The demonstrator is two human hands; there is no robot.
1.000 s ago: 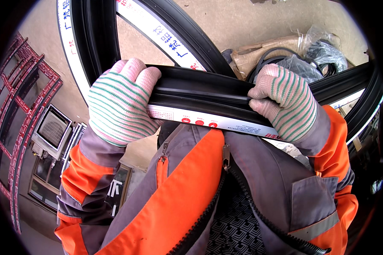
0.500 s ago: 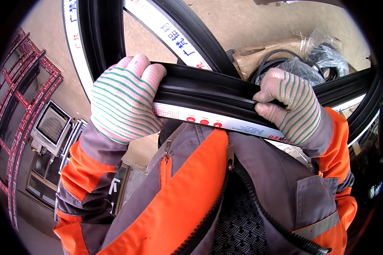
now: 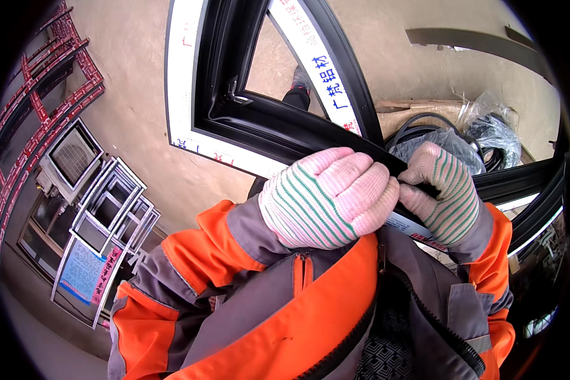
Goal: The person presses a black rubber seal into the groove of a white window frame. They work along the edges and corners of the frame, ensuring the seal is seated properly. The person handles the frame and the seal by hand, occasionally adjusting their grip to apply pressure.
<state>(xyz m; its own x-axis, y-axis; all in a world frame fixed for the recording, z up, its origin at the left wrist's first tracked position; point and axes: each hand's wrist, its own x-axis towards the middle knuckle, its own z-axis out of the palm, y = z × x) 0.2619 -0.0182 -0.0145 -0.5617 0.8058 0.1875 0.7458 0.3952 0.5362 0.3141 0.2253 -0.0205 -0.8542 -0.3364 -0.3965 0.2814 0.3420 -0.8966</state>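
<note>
In front of my body lies a black window frame point(image 3: 266, 123) with white printed protective film along its outer faces. My left hand point(image 3: 332, 199), in a white-and-pink knit glove with green stripes, is closed over the near rail, fingers pressed together. Close beside it, my right hand point(image 3: 443, 193), gloved alike, is closed at the same rail. Its thumb and forefinger pinch at the rail's edge, and whatever lies between them is hidden. A small metal fitting point(image 3: 237, 95) sits at the frame's inner corner.
Beyond my right hand, black coiled strips in clear plastic point(image 3: 487, 139) lie on cardboard. Red-wrapped racks point(image 3: 38, 101), an outdoor air-conditioner unit point(image 3: 73, 155) and stacked pale frames point(image 3: 111, 196) stand at left. A dark flat bar point(image 3: 481, 47) lies on the floor at far right.
My left hand has slid right along the rail, from near the frame's corner to beside my right hand. The corner is now uncovered. My right hand keeps its pinch, and the view has shifted.
</note>
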